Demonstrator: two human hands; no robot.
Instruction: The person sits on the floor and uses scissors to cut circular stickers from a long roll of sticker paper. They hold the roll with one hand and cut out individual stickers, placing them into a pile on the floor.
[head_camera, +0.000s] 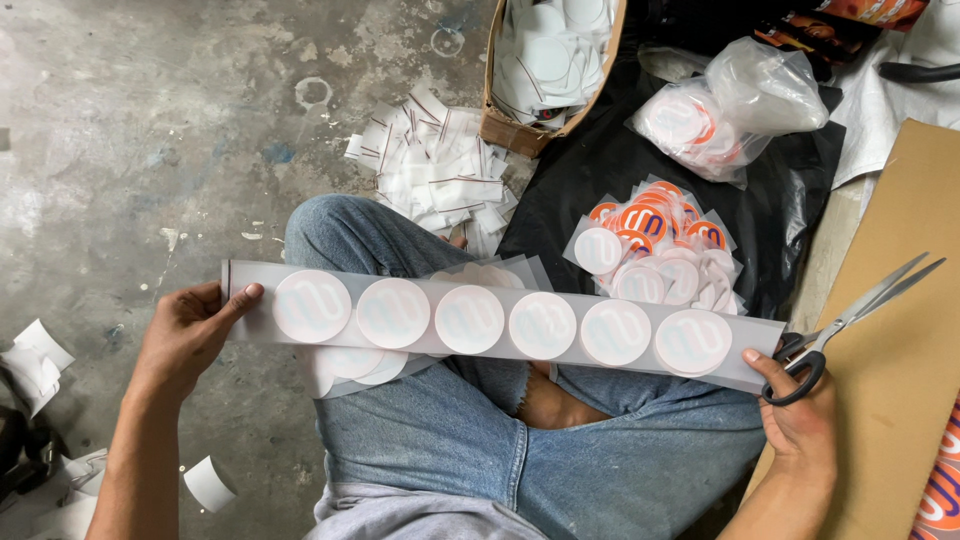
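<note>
A long translucent strip (500, 322) carrying several round white stickers stretches across my lap. My left hand (190, 335) pinches its left end with the thumb on top. My right hand (800, 405) holds the right end and also grips a pair of scissors (860, 310), whose blades point up and to the right, slightly apart. More sticker strips (350, 365) lie under the held strip on my left knee.
A pile of cut round stickers (655, 255) lies on black plastic sheet (580, 170). A clear bag of stickers (730, 105), a cardboard box of white discs (545, 60), scattered small white bags (435, 170) and a cardboard sheet (900, 330) surround me on the concrete floor.
</note>
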